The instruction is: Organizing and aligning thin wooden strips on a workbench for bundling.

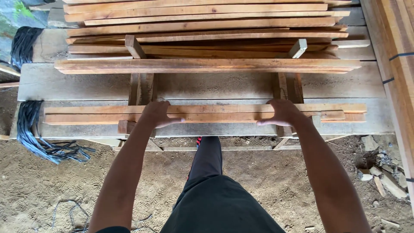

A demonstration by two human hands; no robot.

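- My left hand point(156, 114) and right hand point(282, 113) lie spread, palms down, on the long reddish-brown wooden slats point(202, 113), well apart along them.
- The slats rest across a low wooden rack point(138, 88) directly under both hands.
- To shift them well, I judge I should press evenly and keep both hands level.
- No containers show; black strapping bundles point(30, 129) hang left of my left hand.

Under my left hand point(156, 113) and right hand point(282, 112) the wooden slats point(207, 113) look rough-sawn, matt and orange-brown. The broad planks point(207, 84) below are grey, weathered wood. The black strapping point(32, 133) looks like glossy plastic.
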